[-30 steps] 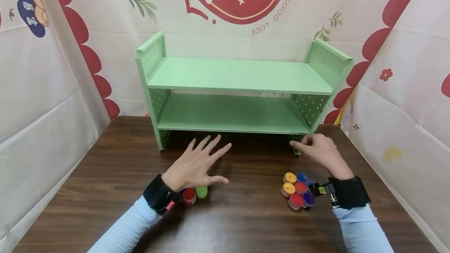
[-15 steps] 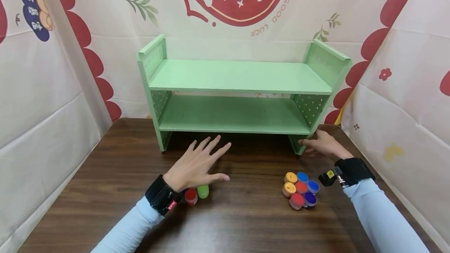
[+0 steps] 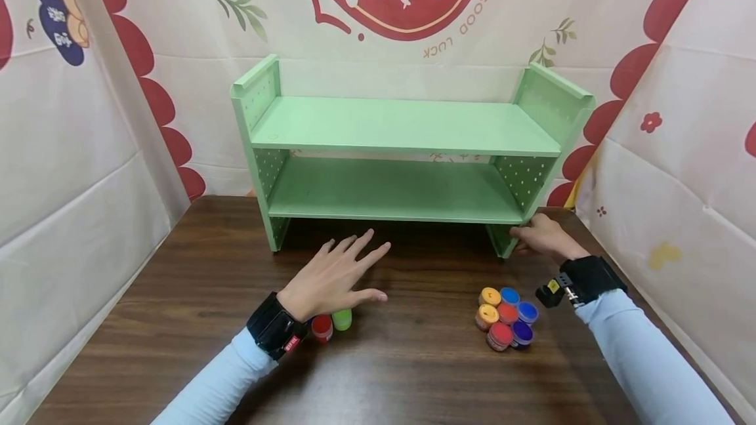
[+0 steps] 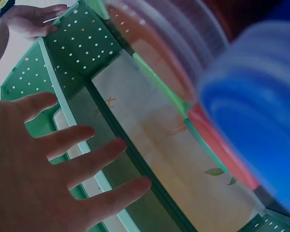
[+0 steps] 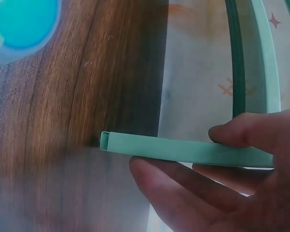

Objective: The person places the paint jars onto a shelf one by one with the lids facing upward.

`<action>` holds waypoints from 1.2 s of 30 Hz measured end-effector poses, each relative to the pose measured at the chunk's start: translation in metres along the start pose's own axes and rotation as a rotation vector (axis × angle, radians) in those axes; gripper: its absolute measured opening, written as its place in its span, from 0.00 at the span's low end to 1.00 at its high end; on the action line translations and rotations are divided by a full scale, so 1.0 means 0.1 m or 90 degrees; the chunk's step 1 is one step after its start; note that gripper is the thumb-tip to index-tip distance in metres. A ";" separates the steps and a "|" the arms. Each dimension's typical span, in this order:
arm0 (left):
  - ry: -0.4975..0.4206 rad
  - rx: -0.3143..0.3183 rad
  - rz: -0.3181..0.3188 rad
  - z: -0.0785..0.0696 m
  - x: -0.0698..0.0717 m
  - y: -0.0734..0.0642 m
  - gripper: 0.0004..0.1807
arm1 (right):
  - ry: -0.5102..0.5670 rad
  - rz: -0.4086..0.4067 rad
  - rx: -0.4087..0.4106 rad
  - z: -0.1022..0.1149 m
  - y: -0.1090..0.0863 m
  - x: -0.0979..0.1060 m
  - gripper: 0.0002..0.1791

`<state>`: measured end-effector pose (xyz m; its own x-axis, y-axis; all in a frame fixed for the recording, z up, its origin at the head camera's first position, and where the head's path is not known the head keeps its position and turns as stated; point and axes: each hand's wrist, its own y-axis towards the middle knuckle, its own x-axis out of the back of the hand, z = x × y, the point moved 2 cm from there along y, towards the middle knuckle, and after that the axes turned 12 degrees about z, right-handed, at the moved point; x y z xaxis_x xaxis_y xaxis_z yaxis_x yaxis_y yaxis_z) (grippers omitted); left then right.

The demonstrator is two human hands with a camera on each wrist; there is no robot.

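Observation:
A light green two-tier shelf rack (image 3: 386,190) stands upright on the table. My right hand (image 3: 546,238) is at the lower front edge of its right side panel. The right wrist view shows this hand (image 5: 261,198) with the thumb on one face of the panel (image 5: 169,150) and fingers on the other. My left hand (image 3: 327,281), fingers spread, hovers in front of the rack, holding nothing. Beneath it show a small red-lidded jar (image 3: 322,326) and a green-lidded one (image 3: 342,319), partly hidden by the hand and wrist.
Several small jars with yellow, red and blue lids, among them a red one (image 3: 500,336), cluster on the dark wood table (image 3: 401,372) in front of the right hand. Patterned cloth (image 3: 401,80) hangs behind and at both sides. A wrist camera (image 3: 550,294) sticks out from the right wrist.
My right hand has moved from beside the rack's right leg, near the jars, outward and down, and has taken hold of the right side panel. My left hand stays nearly still.

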<state>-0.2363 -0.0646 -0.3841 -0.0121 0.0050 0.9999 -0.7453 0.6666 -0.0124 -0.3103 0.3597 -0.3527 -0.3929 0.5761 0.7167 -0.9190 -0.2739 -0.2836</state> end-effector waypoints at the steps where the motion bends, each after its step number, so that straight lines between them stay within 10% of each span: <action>1: 0.001 -0.002 0.003 0.00 0.01 0.00 0.46 | 0.010 0.003 -0.002 0.00 0.00 0.00 0.29; 11: 0.041 -0.028 -0.029 0.18 0.08 -0.11 0.38 | 0.045 0.012 -0.010 -0.06 0.02 -0.01 0.31; 18: -0.032 0.008 -0.062 0.39 0.08 -0.33 0.30 | 0.026 0.014 0.003 -0.08 0.04 0.00 0.30; 36: -0.144 0.022 0.048 0.65 0.04 -0.47 0.18 | 0.005 0.006 -0.001 -0.06 0.04 -0.02 0.27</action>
<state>-0.2443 -0.1441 -0.3795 -0.2144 -0.1158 0.9699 -0.7592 0.6444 -0.0909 -0.3132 0.3628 -0.3589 -0.4012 0.5792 0.7096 -0.9155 -0.2773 -0.2914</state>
